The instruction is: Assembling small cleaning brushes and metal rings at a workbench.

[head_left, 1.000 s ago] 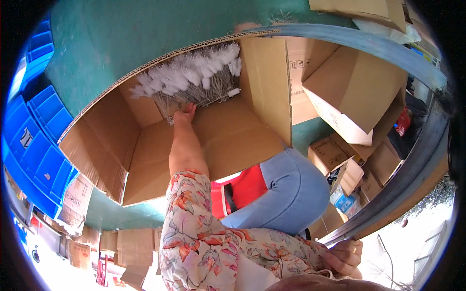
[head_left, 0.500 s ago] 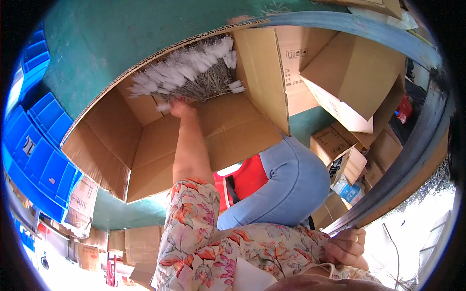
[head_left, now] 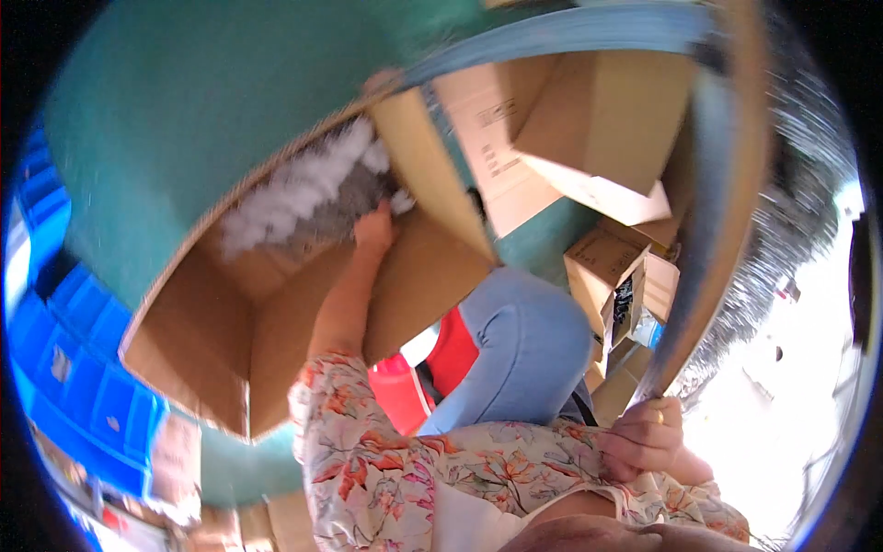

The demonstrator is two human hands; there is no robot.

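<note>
My left hand (head_left: 374, 227) reaches into a large open cardboard box (head_left: 322, 317). It is at the stem ends of a thick bundle of thin wire-stemmed brushes with white fuzzy tips (head_left: 299, 189), near the right end of the bundle. Motion smears its fingers, so whether they grip any stems is not visible. Close to my body, my right hand (head_left: 644, 440) is closed, with a ring on one finger, at the near end of the table edge (head_left: 704, 267). What its curled fingers hold, if anything, is hidden.
Blue plastic bins (head_left: 78, 377) stand at the left. Other cardboard boxes (head_left: 635, 120) lie beyond the box's right side, with a smaller open carton (head_left: 602, 267) nearer. A mass of grey bristly wire (head_left: 791, 202) covers the table at right. A red object (head_left: 400, 391) is beside my knee.
My left hand has moved rightward along the bundle, from its left part to near its right end. The whole view has turned and blurred. My right hand stays closed by the table edge.
</note>
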